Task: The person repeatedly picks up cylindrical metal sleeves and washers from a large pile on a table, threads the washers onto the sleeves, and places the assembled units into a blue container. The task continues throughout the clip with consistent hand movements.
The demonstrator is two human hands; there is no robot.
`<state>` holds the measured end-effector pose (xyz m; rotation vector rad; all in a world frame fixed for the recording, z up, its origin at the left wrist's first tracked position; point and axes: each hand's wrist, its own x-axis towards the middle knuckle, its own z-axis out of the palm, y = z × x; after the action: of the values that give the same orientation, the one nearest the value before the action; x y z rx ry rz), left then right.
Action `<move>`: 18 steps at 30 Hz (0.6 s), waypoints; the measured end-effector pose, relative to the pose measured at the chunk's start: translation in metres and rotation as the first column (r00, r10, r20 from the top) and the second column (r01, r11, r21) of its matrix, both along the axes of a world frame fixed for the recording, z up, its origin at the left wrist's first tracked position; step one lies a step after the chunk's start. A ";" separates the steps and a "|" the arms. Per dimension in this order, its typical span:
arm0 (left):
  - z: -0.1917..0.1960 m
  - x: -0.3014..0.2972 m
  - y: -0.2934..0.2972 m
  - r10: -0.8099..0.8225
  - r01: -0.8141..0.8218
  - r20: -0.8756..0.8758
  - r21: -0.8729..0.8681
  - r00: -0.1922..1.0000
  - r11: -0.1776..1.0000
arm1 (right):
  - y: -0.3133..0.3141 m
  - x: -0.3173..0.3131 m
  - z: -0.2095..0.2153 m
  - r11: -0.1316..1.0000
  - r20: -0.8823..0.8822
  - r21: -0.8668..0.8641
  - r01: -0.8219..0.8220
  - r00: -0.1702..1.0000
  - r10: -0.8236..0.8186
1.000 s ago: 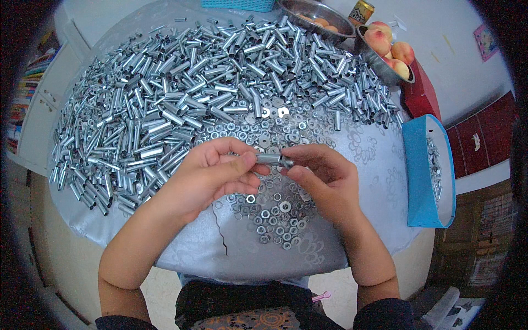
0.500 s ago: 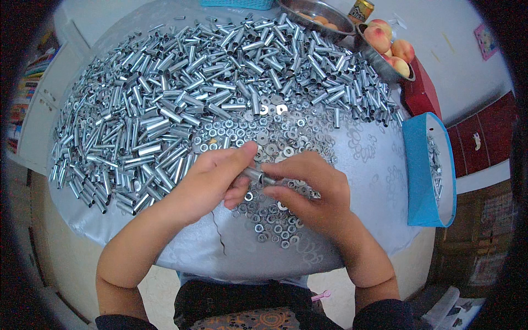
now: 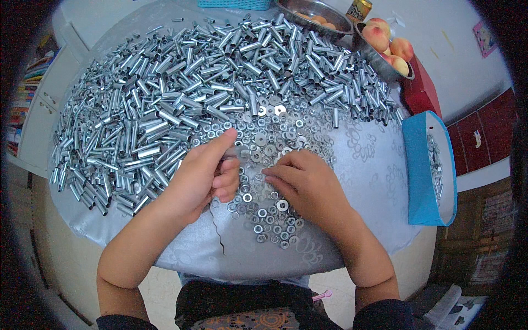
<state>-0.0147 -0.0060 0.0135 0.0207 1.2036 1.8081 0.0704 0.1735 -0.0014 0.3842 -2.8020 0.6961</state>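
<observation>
Washers [image 3: 269,217] sit in a loose scatter on the near middle of the round silver-covered table [image 3: 357,181], right under your hands; the big heap of short metal tubes [image 3: 181,93] fills the far and left side

Left hand [image 3: 201,179]: fingers curled in, thumb stretched toward the far side. Looks like it pinches a small silvery part at the thumb tip, probably a tube, but the fingers hide it, so can't tell for sure

Right hand [image 3: 305,184]: fingers flat and loose, tips pressing down on the washers, nothing gripped yet

How I'd run this step:
- slide one washer clear of the scatter with a fingertip before you lift it, they overlap and two will come up together
- keep the left-hand part close over the scatter so the carry stays short
- work from the near edge of the scatter, it's thinner there
- watch the near table rim, a flicked washer goes straight off

Blue box [image 3: 421,181] with more small metal parts stands well apart on the right; bowls of peaches [image 3: 388,47] far right, out of the way
</observation>
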 end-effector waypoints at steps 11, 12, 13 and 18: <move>-0.003 0.008 0.002 -0.176 0.166 -0.122 -0.088 0.977 0.982 | -0.011 0.007 0.025 0.906 -0.204 -0.403 0.128 0.953 -0.225; -0.004 0.008 0.002 -0.191 0.182 -0.127 -0.085 0.973 0.980 | -0.011 0.006 0.024 0.921 -0.243 -0.376 0.104 0.948 -0.206; -0.006 0.009 0.002 -0.185 0.177 -0.120 -0.075 0.975 0.981 | -0.012 0.005 0.024 0.934 -0.281 -0.347 0.080 0.941 -0.186; -0.010 0.009 0.002 -0.138 0.136 -0.102 -0.024 0.985 0.990 | -0.013 0.007 0.024 0.965 -0.333 -0.261 0.008 0.938 -0.098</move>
<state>-0.0052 -0.0039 0.0031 0.1860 1.2588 1.6937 0.0772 0.1603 0.0226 0.3412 -2.3491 0.8726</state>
